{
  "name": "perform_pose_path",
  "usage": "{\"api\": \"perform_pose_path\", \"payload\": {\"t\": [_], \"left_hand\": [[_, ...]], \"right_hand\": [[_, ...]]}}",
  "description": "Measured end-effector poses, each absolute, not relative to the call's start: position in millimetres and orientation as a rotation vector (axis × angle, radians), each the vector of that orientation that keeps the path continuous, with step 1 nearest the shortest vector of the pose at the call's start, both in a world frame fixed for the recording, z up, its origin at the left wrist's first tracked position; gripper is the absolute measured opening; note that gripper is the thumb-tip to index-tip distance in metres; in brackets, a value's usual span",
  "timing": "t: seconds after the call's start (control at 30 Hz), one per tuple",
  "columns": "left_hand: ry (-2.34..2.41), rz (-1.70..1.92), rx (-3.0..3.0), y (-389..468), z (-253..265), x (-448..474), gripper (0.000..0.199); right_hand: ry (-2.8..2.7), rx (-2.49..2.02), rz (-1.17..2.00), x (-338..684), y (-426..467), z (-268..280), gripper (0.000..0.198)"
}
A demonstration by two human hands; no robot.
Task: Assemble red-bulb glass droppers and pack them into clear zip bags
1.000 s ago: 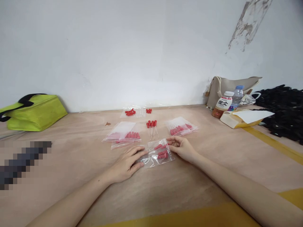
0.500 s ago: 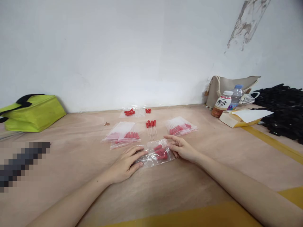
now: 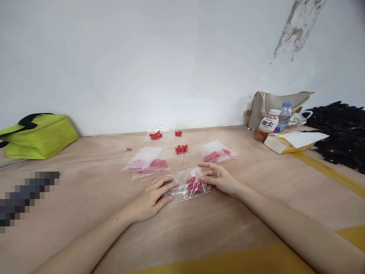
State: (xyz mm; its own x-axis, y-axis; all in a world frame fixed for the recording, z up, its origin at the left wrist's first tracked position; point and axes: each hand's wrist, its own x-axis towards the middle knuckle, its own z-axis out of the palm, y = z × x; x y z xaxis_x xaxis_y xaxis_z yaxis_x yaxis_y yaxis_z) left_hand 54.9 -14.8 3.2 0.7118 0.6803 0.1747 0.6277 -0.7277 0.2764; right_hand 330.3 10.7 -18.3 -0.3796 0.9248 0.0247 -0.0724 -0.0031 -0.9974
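Note:
In front of me lies a clear zip bag (image 3: 180, 192) holding several red-bulbed droppers (image 3: 195, 186). Its left end is under the fingers of my left hand (image 3: 154, 198), which rests on it with fingers spread. At the right end, my right hand (image 3: 219, 179) pinches the bag's edge between thumb and fingers, the index finger stretched out. Just beyond the bag, several loose droppers (image 3: 181, 150) lie side by side, red bulbs pointing away. Filled zip bags (image 3: 145, 161) are stacked to the left, and another stack of filled bags (image 3: 218, 151) is to the right.
Near the wall lies a larger clear bag (image 3: 168, 135) with red bulbs and thin tubes. A lime-green bag (image 3: 42, 137) stands far left. To the right are a brown drink bottle (image 3: 266, 125), a water bottle (image 3: 285, 112), a grey bag (image 3: 273, 101) and a black pile (image 3: 342, 133).
My right thumb and fingers have closed on the bag's right edge, and the plastic there has creased around the red bulbs. My left hand stays in place.

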Motion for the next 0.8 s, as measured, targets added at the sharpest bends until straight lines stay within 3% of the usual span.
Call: {"api": "perform_pose_path", "payload": {"t": [0.8], "left_hand": [[1.077, 0.349, 2.700, -15.2, 4.4, 54.8, 0.039]], "right_hand": [[-1.534, -0.848, 1.613, 330.0, 9.4, -10.6, 0.058]]}}
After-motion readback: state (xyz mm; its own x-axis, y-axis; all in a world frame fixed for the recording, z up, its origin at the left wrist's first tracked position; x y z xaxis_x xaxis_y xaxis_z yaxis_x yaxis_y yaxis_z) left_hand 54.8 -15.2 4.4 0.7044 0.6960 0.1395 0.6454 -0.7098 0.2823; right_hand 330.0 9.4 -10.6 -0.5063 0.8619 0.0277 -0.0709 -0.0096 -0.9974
